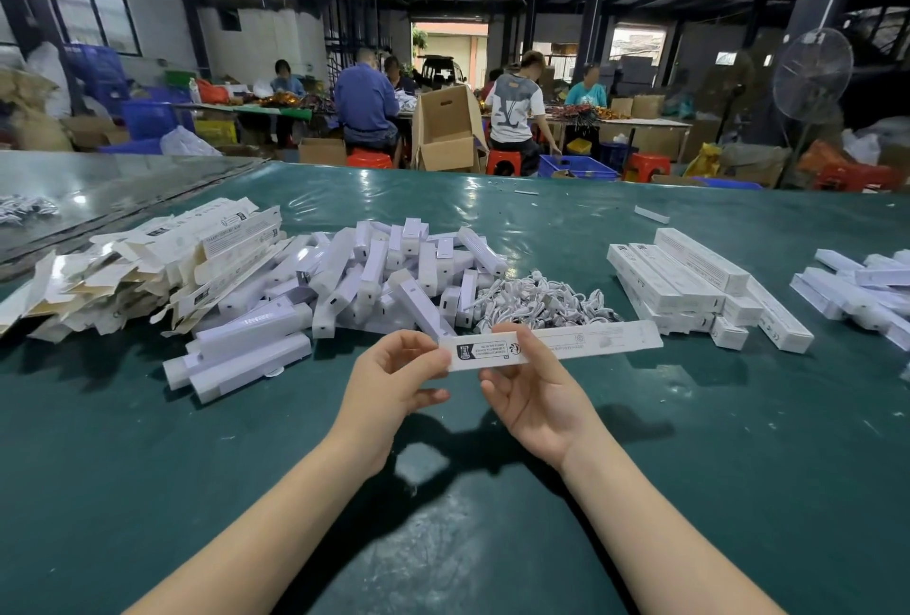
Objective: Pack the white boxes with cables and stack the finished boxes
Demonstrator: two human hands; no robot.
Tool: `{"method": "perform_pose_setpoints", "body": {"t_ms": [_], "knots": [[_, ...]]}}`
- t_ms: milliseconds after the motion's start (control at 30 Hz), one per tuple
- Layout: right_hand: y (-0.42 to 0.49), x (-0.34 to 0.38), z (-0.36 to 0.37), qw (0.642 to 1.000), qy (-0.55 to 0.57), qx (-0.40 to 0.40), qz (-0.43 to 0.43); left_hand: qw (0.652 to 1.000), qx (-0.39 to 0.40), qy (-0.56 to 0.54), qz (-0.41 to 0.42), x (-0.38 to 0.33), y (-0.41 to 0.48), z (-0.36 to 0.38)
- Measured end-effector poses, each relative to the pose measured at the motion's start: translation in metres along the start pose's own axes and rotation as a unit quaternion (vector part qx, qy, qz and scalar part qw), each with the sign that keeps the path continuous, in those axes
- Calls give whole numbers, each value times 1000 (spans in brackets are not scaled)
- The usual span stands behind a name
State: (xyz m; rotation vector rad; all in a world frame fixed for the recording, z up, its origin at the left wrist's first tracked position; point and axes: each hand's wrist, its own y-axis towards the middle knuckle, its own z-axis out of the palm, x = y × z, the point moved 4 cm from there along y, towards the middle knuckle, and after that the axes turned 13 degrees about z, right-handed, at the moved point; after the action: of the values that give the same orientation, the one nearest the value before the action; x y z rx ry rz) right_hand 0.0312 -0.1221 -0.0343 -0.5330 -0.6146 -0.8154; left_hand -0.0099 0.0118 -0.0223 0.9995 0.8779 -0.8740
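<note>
At the left of the frame a heap of unfolded cartons (147, 270) lies on the green table (738, 467); beside it, left of centre, sits a pile of white plastic bars (369, 279); in the lower centre the left hand (394, 378) pinches the left end of a long white box (551, 346) with curled fingers; the right hand (532, 398) grips the same box nearer its middle, thumb over the front, holding it above the table; just behind lie coiled white cables (541, 302); to the right stands a stack of closed boxes (689, 284); more boxes (857, 289) lie at the right edge.
</note>
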Motion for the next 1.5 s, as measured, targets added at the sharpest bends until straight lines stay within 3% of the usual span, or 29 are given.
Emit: {"method": "perform_pose_setpoints", "body": {"t_ms": [200,400,533,667,733,867,1000,1100,1167,1267,1300,1367,1400,1500], "knots": [[2,-1,1,999,37,5,0,997,-12,-69,-41,3,-1,2],[1,1,-1,1000,-6,2,-26,997,-52,-45,-27,5,0,-3],[1,-1,5,996,-62,26,-53,992,-111,-44,-31,9,-2,-7],[1,-5,9,993,-97,35,-64,972,-177,-130,-88,12,-11,-2],[1,-4,8,992,-96,29,-70,973,-159,-134,-95,11,-13,3],[0,4,2,994,-57,14,-88,991,-39,-97,-88,5,-15,15],[0,4,0,992,-63,0,-106,979,61,-163,-107,4,-20,27],[-2,11,-2,986,-76,-22,-146,962,85,-219,-137,4,-22,31],[-6,18,-4,974,-123,-47,-182,968,99,-177,-151,5,-23,31],[-10,24,-5,913,-282,-153,-251,982,128,96,-98,4,-24,30],[-12,26,-5,863,-360,-205,-290,958,145,244,-26,4,-20,24],[-18,31,-3,720,-524,-283,-358,847,161,481,160,-5,-11,11],[-19,33,-2,670,-578,-288,-366,802,146,537,215,-11,-7,3],[-16,35,-8,598,-696,-283,-278,772,15,601,206,-27,18,-41]]}}
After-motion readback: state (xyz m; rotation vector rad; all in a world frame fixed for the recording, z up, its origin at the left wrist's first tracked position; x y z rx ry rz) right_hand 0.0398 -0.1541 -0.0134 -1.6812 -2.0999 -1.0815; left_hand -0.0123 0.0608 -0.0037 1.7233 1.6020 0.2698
